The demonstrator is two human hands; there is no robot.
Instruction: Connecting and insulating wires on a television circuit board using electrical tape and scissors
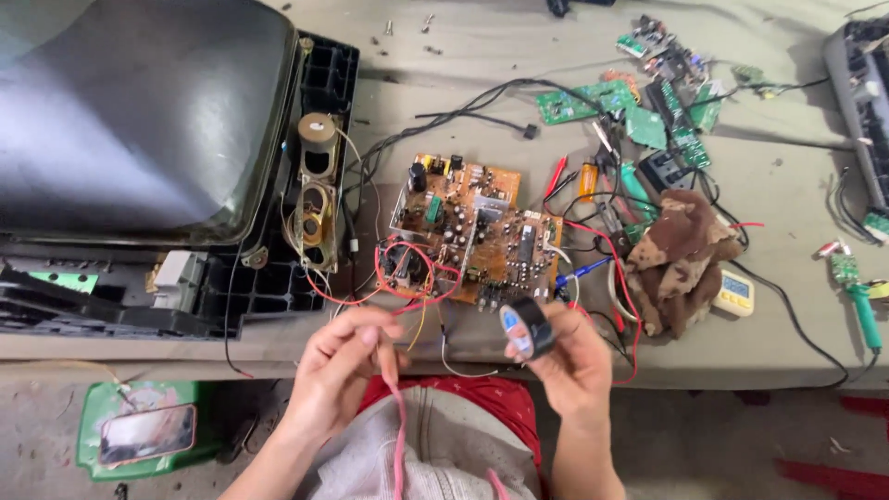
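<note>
Close to the camera, the left hand point(344, 356) pinches one thin pink wire point(399, 435) that hangs down. The right hand point(576, 361) grips one shiny black roll of tape point(526, 328), round like a ring. The hands are apart. Just past them lies one flat brown circuit board point(477, 231), bumpy with tiny parts and looped red wires. Farther back sit several green boards point(593, 99), too jumbled to count. The big old television point(139, 111) with smooth grey glass is cut off at the edge.

Grey workbench point(463, 56) covered in a creased cloth (evenly lit, soft shadows), bare concrete floor point(704, 444) below, a green stool point(102, 417) at its near edge.
</note>
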